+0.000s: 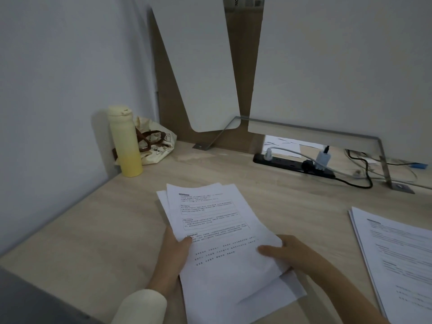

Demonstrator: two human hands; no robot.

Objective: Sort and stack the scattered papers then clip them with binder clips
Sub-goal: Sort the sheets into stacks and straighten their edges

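A loose stack of printed white papers (210, 220) lies at the middle of the wooden desk (93, 225), its sheets slightly fanned and uneven. My left hand (174, 251) grips the stack's left edge, thumb on top of the page. My right hand (294, 252) holds the right edge, thumb pressed on the top sheet and fingers underneath. A second pile of printed papers (397, 258) lies flat at the right edge of the desk, apart from both hands. No binder clip is in view.
A yellow bottle (125, 141) and a cloth bag (154, 142) stand at the back left by the wall. A black power strip (292, 163) with plugs and cables lies at the back right under white divider panels (327, 66).
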